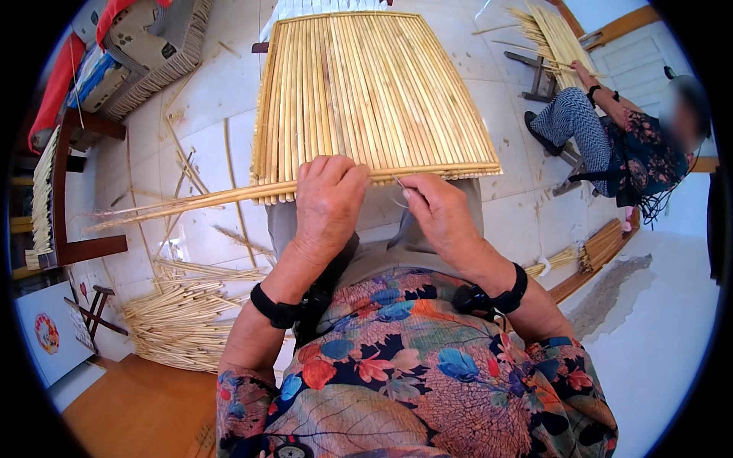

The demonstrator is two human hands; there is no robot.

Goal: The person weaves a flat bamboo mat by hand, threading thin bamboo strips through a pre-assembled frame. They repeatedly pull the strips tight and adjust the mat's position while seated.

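Note:
A panel of straw-coloured stalks (366, 91) laid side by side reaches away from my lap, with stalks running crosswise along its borders. My left hand (328, 200) is closed over the near border, fingers wrapped round a pair of long stalks (206, 198) that stick out to the left with frayed tips. At the same border, to the right, my right hand (443, 214) pinches a thin needle-like piece (398, 182) between thumb and forefinger. A fine thread-like loop hangs just below it. Exactly where its tip enters the stalks is too small to tell.
A pile of loose stalks (175, 320) lies on the floor at left, with stray ones (229, 160) scattered beyond. A wooden frame (92, 248) stands far left. At right, a seated person (641, 145) handles another stalk bundle (553, 38) over a low stand (534, 72).

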